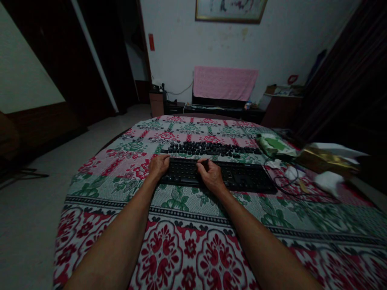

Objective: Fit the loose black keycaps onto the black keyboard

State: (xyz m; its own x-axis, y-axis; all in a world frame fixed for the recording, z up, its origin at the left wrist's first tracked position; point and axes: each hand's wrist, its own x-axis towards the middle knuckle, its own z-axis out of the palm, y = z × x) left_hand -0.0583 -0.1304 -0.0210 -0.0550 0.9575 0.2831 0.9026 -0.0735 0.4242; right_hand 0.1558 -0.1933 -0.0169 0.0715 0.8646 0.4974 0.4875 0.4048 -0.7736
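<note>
A black keyboard [242,177] lies across the patterned cloth [187,237] in front of me. My left hand [159,165] grips its left end with curled fingers. My right hand [210,173] rests on the keys near the middle, fingers pinched on a thin dark tool or key that is too small to name. Beyond the keyboard, several loose black keycaps [211,149] are laid out in rows on the cloth.
A green packet [273,145], a white cable and small white items [290,173], a gold box [323,161] and white tissue [328,181] lie at the right. A pink-covered unit [225,82] stands against the far wall. Floor lies to the left.
</note>
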